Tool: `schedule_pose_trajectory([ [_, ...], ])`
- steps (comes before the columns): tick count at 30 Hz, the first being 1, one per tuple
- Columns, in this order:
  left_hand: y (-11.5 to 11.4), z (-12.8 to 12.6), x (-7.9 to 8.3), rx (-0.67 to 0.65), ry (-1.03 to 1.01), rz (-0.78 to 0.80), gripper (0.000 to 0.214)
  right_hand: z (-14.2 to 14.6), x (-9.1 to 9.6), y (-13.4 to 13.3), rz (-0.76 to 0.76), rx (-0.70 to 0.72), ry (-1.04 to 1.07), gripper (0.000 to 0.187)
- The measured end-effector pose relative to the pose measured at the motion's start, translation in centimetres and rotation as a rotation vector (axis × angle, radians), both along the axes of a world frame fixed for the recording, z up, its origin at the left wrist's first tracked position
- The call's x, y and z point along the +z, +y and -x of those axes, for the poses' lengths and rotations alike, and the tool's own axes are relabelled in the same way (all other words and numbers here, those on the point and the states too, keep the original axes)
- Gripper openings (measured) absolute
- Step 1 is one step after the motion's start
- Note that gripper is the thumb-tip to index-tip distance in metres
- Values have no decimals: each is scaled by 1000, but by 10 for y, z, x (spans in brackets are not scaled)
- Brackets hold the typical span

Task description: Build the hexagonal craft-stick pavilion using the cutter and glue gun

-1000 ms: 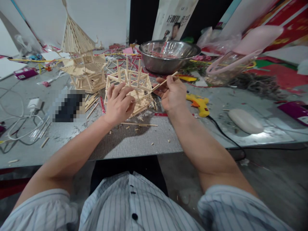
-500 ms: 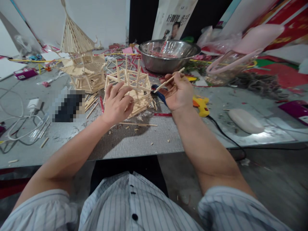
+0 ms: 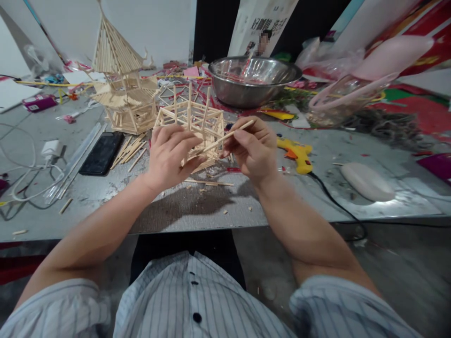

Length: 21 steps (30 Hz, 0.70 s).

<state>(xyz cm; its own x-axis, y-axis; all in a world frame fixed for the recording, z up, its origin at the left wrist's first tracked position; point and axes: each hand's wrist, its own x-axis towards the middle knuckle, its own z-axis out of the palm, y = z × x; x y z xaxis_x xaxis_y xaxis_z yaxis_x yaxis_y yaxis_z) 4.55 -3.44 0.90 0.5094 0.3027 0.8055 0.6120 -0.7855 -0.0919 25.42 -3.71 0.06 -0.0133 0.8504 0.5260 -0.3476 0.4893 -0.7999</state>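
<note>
My right hand [image 3: 259, 148] pinches a thin wooden stick [image 3: 227, 137], which slants down to the left in front of the stick frame. Beside that end is my left hand [image 3: 172, 152], fingers spread and curved, thumb apart; no firm grip on the stick shows. Behind both hands stands an open, many-sided frame of wooden sticks [image 3: 215, 116] with upright posts, its near left part hidden by my left hand. To its left rises a stick-built pavilion model [image 3: 118, 51] with a pointed roof. A yellow glue gun [image 3: 298, 152] lies right of my right hand.
Loose sticks [image 3: 130, 150] and a black phone [image 3: 102, 154] lie left of my left hand. A steel bowl [image 3: 255, 89] stands behind the frame. At the right are a pale oval object [image 3: 368, 182], a pink-handled basket [image 3: 327, 105] and the glue gun's black cable [image 3: 329, 199].
My right hand has come left and lower, turning inward, bringing the stick's end close to my left fingers. My left hand has shifted only slightly. The view has moved a little.
</note>
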Motion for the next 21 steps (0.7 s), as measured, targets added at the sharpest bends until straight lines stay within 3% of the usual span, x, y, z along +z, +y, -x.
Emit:
schedule_pose_trajectory([
  [4,-9,-7,1,-21,25,-131,22,4,-3,-7,-44,11,-70,29],
  [8,-11,-8,-1,32,-5,-215,25,9,-3,-9,34,81,-213,37],
  [13,-7,-5,-3,32,26,-72,35,13,3,-14,8,49,-417,45],
  [21,-4,-6,-2,-152,-69,143,34,12,-3,-14,-85,59,-461,43],
])
